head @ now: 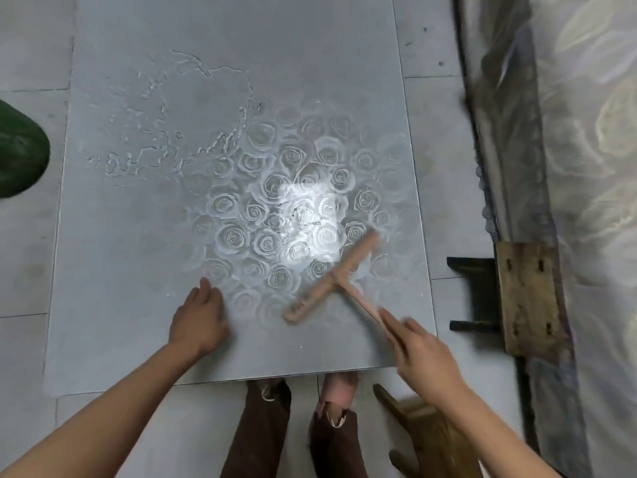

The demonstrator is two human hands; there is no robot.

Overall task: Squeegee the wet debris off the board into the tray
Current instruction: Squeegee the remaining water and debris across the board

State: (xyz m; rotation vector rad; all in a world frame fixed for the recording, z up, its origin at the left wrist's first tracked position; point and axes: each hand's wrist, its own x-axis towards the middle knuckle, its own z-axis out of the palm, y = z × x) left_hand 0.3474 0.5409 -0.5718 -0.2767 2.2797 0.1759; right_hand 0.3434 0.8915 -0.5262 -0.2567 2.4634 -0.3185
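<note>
A large grey board (138, 270) lies flat on the tiled floor, with a rose pattern across its right half. A puddle of water with ragged edges (193, 125) spreads over its upper left. My right hand (420, 353) grips the handle of a pinkish T-shaped squeegee (334, 277), whose blade lies slantwise on the board near its right edge; both are blurred by motion. My left hand (200, 319) rests flat on the board near its front edge, fingers straight. No tray is in view.
A dark green object (20, 150) sits at the left edge. A wooden bench (527, 298) with dark legs stands to the right of the board, beside patterned fabric (593, 167). A wooden stool (424, 432) and my feet (303, 395) are at the board's front edge.
</note>
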